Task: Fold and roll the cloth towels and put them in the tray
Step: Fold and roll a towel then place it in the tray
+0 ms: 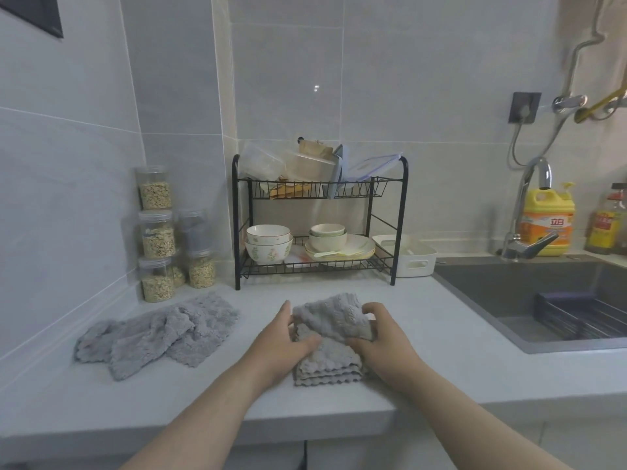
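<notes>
Left hand, right hand both pinch towel mid-roll. Risk: loose grip, layers slip, roll unravels.

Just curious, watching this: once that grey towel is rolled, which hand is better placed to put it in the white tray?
Probably the right hand: the white tray stands right of the dish rack, on its side; the left hand is nearer the loose towels.
</notes>
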Tool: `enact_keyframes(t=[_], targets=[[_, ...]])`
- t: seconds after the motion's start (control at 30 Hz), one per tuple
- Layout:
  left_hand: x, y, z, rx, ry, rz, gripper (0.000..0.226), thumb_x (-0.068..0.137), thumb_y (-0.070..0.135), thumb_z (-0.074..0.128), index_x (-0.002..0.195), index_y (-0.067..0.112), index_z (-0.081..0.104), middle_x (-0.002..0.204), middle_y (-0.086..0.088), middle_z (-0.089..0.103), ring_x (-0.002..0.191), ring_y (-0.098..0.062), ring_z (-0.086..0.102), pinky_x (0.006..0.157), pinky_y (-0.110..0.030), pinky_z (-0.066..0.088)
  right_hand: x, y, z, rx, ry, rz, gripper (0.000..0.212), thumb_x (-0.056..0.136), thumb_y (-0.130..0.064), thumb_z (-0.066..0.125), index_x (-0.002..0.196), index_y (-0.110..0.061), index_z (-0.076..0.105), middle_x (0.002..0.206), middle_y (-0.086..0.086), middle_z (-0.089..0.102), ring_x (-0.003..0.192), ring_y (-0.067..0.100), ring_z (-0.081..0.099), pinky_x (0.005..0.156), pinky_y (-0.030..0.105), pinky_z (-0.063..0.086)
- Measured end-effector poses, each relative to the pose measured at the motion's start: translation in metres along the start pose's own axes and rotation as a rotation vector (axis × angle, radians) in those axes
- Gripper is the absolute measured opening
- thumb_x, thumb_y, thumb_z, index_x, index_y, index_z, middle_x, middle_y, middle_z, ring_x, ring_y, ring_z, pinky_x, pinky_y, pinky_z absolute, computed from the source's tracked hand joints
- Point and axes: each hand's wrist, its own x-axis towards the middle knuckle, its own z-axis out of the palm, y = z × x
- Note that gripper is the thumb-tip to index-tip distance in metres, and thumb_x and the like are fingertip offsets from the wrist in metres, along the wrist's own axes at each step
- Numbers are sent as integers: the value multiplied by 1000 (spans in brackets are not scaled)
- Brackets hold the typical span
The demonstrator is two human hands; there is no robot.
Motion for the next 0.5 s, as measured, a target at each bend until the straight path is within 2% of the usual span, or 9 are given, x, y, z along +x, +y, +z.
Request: enact_keyframes(t=[0.07, 0.13, 0.2, 0.23, 0.33, 0.4, 0.5], targets=[[11, 8, 18, -293, -7, -83, 90, 65, 39, 86, 136, 15, 37, 132, -4, 57, 111, -18, 61, 95, -38, 51, 1, 3, -6, 251, 41, 40, 43, 83, -1, 68, 119, -17, 52, 94, 7, 72, 79, 20, 72, 73, 38, 59], [17, 15, 31, -568, -40, -162, 90, 52, 32, 90, 125, 6, 45, 117, -16, 66, 95, -25, 70, 79, -39, 57, 4, 9, -14, 535, 40, 76, 38, 80, 8, 66, 114, -8, 59, 98, 18, 72, 90, 35, 71, 82, 54, 56], [18, 17, 35, -691, -69, -198, 97, 53, 26, 93, 130, -2, 41, 119, -21, 64, 96, -30, 70, 83, -44, 57, 8, 17, -18, 788, -2, 109, 39, 74, 9, 67, 111, -3, 61, 106, 28, 67, 100, 47, 64, 90, 67, 46], [18, 17, 35, -727, -86, -200, 91, 57, 20, 91, 130, -6, 43, 117, -24, 65, 98, -34, 69, 88, -48, 54, 9, 20, -18, 862, -22, 121, 41, 70, 9, 67, 109, -4, 63, 109, 32, 65, 103, 51, 62, 92, 71, 42], [17, 16, 32, -735, -142, -204, 45, 71, -3, 74, 112, -10, 58, 101, -30, 69, 94, -42, 68, 91, -54, 51, 10, 19, -18, 867, -61, 147, 40, 66, 8, 67, 103, -7, 66, 109, 34, 64, 104, 55, 59, 92, 72, 40], [14, 17, 32, -721, -130, -176, 35, 75, -10, 67, 110, -7, 59, 99, -28, 69, 92, -42, 68, 89, -54, 52, 8, 15, -20, 809, -89, 160, 35, 68, 3, 68, 102, -4, 65, 106, 33, 65, 101, 54, 60, 89, 67, 45], [12, 17, 29, -735, -115, -137, 31, 79, -14, 63, 108, -3, 60, 97, -26, 71, 90, -40, 69, 84, -52, 54, 6, 8, -21, 763, -81, 205, 21, 85, -6, 63, 104, 3, 62, 101, 29, 69, 95, 47, 66, 83, 56, 54]])
